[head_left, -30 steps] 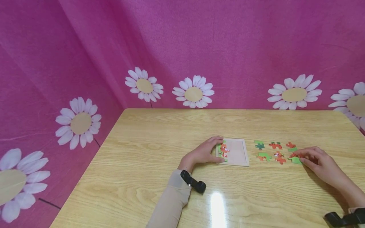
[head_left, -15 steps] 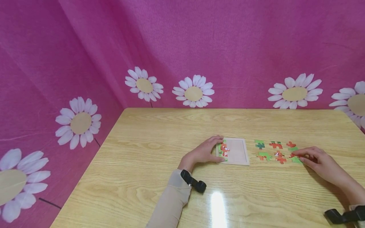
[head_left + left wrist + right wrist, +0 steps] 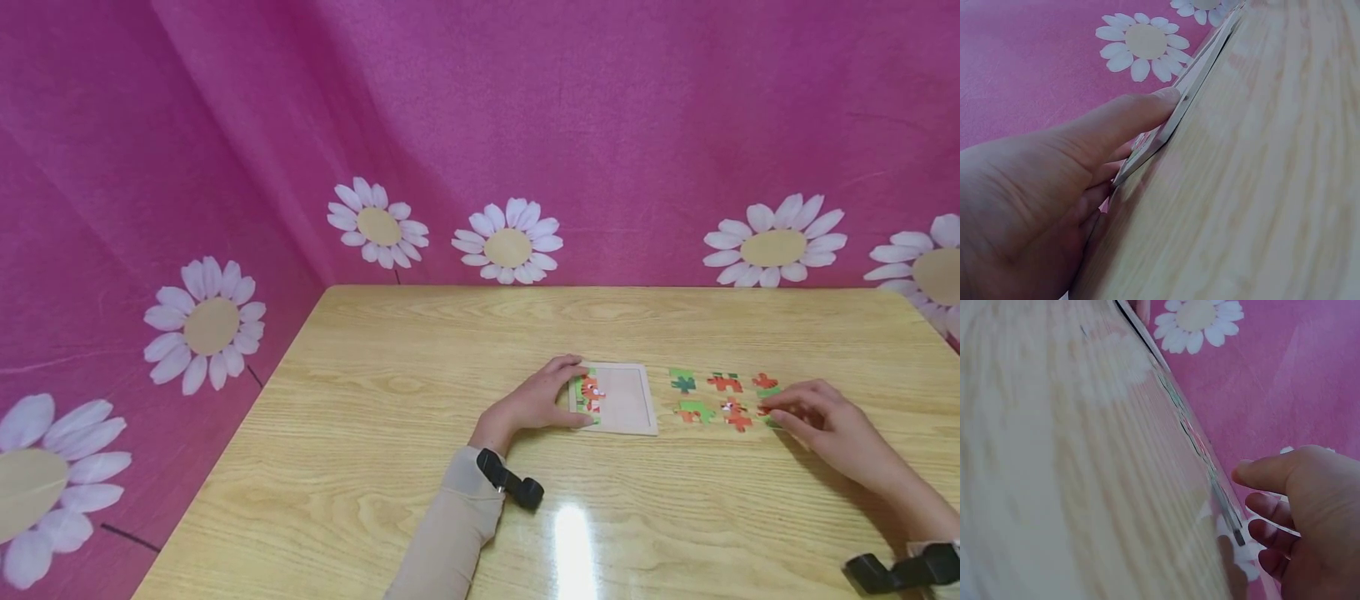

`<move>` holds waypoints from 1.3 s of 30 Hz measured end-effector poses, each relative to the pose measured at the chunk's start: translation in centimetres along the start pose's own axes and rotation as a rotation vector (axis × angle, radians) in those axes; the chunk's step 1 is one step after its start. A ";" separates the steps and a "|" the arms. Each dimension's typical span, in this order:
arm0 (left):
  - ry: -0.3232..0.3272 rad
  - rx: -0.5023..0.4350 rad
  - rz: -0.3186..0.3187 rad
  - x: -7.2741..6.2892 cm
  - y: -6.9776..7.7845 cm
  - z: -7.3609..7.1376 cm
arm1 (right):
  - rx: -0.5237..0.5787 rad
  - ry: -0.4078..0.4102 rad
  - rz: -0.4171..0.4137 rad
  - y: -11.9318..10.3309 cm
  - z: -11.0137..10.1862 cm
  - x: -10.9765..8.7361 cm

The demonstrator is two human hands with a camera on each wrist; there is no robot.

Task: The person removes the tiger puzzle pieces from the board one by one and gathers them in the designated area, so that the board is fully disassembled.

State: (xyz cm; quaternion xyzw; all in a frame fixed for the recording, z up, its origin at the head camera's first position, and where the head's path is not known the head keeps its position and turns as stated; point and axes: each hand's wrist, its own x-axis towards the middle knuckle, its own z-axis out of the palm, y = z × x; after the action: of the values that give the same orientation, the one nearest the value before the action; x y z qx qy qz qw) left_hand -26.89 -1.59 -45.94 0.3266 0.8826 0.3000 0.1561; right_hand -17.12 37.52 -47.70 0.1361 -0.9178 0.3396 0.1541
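My left hand (image 3: 528, 404) grips the left end of a shallow wooden puzzle tray (image 3: 651, 408), thumb along the near rim and fingers at the far rim. In the left wrist view, the thumb (image 3: 1154, 106) presses on the rim of the tray (image 3: 1169, 128). Pieces with an orange animal picture (image 3: 591, 390) fill the tray's left side. My right hand (image 3: 840, 429) is over the lower right puzzle piece (image 3: 771, 422), mostly covering it. In the right wrist view, thumb and loosely bent fingers of the right hand (image 3: 1310, 512) stand apart, close to the pieces.
Several loose puzzle pieces lie in two rows right of the tray, among them a green one (image 3: 682, 381), a red one (image 3: 725, 382) and an orange one (image 3: 737, 414). A pink flowered cloth (image 3: 637, 167) hangs behind the wooden table (image 3: 420, 358).
My right hand has shifted slightly left, covering more of the lower right piece. The left hand and tray are almost unmoved.
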 end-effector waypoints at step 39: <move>0.116 0.000 -0.027 0.3 -0.2 0.3 | 0.090 -0.154 0.044 -9.3 9.8 8.4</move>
State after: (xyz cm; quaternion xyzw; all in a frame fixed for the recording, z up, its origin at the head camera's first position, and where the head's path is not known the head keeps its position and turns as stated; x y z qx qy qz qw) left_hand -27.06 -1.36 -46.34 0.2969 0.8944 0.3165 0.1086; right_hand -23.36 22.97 -46.25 0.1485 -0.9135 0.3723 0.0693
